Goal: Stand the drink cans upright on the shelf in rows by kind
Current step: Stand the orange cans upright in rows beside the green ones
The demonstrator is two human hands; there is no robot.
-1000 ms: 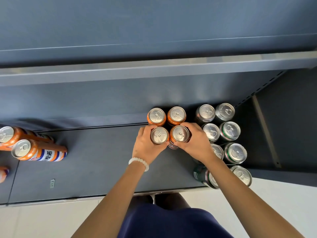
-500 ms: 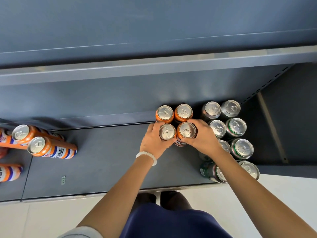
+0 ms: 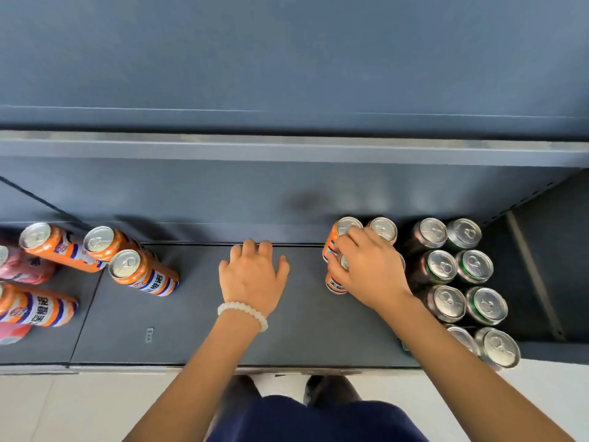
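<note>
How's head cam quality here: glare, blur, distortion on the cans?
Head view: the silver lids of the dark green-trimmed cans catch bright highlights but their tabs stay readable; the left hand looks slightly soft, the right hand on the upright orange cans sharper; wide-angle lens splays the orange-and-white cans at left outward; soft shadow smudge on the grey shelf back wall.

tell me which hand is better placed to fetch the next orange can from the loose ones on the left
Left. The left hand is empty, fingers spread over bare shelf, and nearer the nearest loose orange can. The right hand rests on the standing orange cans, farther from that pile.
</note>
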